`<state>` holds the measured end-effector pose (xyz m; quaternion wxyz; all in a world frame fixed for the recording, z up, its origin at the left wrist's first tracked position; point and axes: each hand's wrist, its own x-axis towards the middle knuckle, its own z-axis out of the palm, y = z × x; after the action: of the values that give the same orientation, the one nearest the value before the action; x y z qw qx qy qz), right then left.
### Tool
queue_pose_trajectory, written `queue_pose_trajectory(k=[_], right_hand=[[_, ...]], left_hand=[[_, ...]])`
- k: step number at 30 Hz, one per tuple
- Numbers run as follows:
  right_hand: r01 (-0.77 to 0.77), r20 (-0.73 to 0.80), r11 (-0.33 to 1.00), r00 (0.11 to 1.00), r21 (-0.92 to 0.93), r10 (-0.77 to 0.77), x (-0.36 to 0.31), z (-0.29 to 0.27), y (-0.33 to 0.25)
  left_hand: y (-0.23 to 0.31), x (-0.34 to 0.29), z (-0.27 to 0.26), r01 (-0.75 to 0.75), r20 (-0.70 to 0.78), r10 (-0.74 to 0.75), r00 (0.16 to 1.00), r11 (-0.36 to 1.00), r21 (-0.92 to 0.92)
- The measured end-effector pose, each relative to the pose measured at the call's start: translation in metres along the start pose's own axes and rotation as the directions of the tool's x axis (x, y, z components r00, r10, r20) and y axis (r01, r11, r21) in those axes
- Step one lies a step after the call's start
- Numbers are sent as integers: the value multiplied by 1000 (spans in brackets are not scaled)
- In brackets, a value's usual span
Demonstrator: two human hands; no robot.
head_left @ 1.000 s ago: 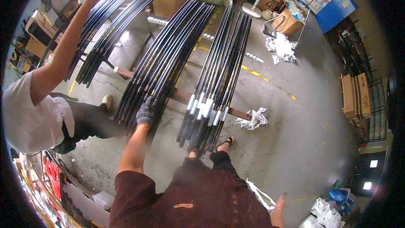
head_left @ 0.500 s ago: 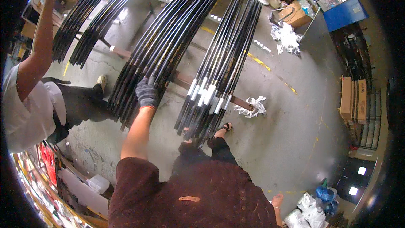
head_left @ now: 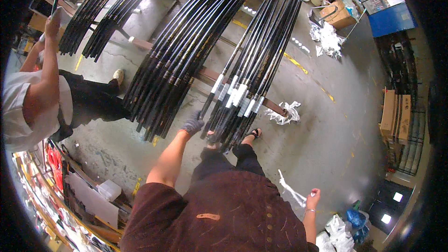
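My left hand (head_left: 192, 123), in a grey glove, is closed around the lower end of a long black pole (head_left: 209, 100). That pole has a white wrapped band and lies at the left side of a bundle of similar poles (head_left: 261, 60), several with white bands near their lower ends. At the lower right, my bare right hand (head_left: 313, 199) is closed on a crumpled white strip (head_left: 292, 191), which trails up and to the left. A wider bundle of black poles (head_left: 172, 60) rests left of my left hand, with no white bands on it.
Brown support bars (head_left: 205, 88) run under the poles. At left, another person (head_left: 39, 93) holds a thin dark pole upright near further poles (head_left: 77, 28). White scraps (head_left: 284, 113) lie by the bar's end. Boxes (head_left: 395, 114) stand right; bags (head_left: 338, 231) sit lower right.
My left hand has moved right and down from the wider bundle and gripped a white-banded pole. My right hand has risen into fuller view, with a white strip showing. The other person's arms have lowered.
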<state>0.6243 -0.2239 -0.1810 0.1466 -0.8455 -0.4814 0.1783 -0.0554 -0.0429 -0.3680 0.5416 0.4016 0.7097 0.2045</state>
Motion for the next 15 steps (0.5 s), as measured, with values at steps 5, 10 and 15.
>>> queue_pose_trajectory(k=[5, 10, 15], right_hand=[[-232, 190, 913, 966, 336, 175, 23, 27, -103], [-67, 294, 936, 955, 346, -40, 28, 47, -205], [145, 374, 908, 876, 394, -303, 30, 54, -300]], left_hand=[[57, -55, -53, 145, 277, 52, 959, 752, -643], [108, -101, -66, 110, 332, 318, 888, 553, -826], [195, -129, -69, 2, 407, 488, 772, 638, -770]])
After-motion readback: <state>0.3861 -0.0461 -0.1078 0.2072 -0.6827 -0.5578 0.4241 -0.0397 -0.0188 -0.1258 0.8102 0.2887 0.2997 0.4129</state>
